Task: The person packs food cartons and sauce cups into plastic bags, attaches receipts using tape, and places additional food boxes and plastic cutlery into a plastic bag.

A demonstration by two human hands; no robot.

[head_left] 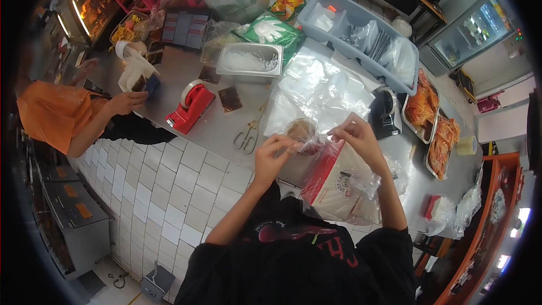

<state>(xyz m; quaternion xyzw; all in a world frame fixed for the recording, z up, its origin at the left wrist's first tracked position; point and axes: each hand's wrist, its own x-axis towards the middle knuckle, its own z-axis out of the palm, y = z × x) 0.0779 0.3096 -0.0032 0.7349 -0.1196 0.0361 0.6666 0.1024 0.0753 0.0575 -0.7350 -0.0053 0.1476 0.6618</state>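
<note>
A clear plastic bag (309, 139) is pinched at its edge by my left hand (275, 158), its fingers closed. My right hand (358, 139) is at the right side of the same bag, fingertips pressed together; whatever lies between them is too small to make out. A round container with brown contents (301, 129) sits at the bag, between the hands. Behind it lies a stack of clear plastic bags (316, 90). Just below my right hand is a red and cream box (333, 183) with clear plastic over part of it. Scissors (247, 140) rest left of my left hand.
A red tape dispenser (192, 107) and a metal tray (249, 60) stand on the metal table (226, 149). Behind is a blue divided bin (361, 36). Trays of orange-red food (420, 110) and a black dispenser (385, 114) are right. A person in orange (56, 114) works left.
</note>
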